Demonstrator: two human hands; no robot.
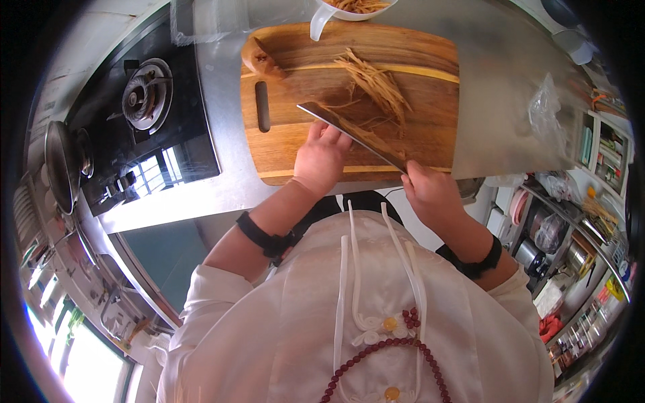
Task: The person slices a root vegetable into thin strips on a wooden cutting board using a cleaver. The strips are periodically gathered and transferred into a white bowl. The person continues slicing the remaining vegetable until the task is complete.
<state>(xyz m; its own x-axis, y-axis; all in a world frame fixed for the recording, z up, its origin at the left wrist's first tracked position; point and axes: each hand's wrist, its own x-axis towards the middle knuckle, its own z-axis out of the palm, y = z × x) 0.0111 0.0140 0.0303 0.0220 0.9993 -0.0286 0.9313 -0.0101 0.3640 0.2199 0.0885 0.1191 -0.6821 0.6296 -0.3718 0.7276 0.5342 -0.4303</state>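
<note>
My right hand (pixel 433 194) grips a broad kitchen knife (pixel 360 138) by its handle end. The knife lies slantwise over a wooden cutting board (pixel 282 151), its far end pointing up and left. My left hand (pixel 320 160) is over the board with its fingers bent against the near side of the blade; whether they pinch anything is hidden. Beyond the blade lies a loose bundle of thin, tan-brown food shreds (pixel 375 88), with a few stray strands nearer the knife. A brown, curved piece of food (pixel 261 59) rests at the board's far left corner.
A white plastic cup with a handle (pixel 322 20) holds more shreds behind the board. To the left is a black gas hob (pixel 186 121) with a wok (pixel 60 166) beyond it. A clear plastic bag (pixel 546 111) lies on the metal counter (pixel 496 101) at right, near crowded shelves (pixel 569 242).
</note>
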